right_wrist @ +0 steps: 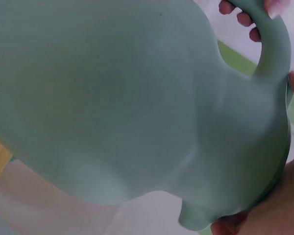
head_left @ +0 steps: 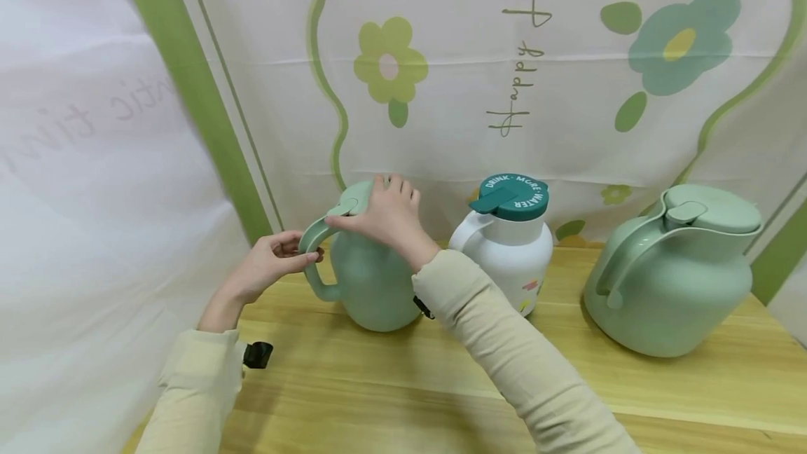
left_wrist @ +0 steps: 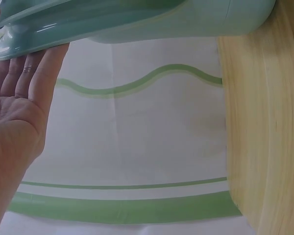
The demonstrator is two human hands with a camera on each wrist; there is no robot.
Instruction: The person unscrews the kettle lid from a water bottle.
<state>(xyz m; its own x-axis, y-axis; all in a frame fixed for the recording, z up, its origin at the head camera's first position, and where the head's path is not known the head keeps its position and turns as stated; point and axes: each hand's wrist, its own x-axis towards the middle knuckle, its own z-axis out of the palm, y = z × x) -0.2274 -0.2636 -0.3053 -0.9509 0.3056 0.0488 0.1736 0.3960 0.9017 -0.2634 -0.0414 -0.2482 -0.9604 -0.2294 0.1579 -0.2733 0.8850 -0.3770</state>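
A sage-green thermal jug stands upright on the wooden table, left of the middle in the head view. My left hand holds its loop handle, thumb on one side and fingertips showing through the loop in the right wrist view. Over the jug's top lies my right hand, gripping the lid from above. Its thumb reaches the handle's upper end, and its fingers bend over the far edge near the spout. Part of the lid is hidden under this hand.
Just right of the right forearm stands a white jug with a dark green lid reading "DRINK MORE WATER". Farther right is a second sage-green jug, its lid on. A flower-printed curtain hangs behind the table and along its left side.
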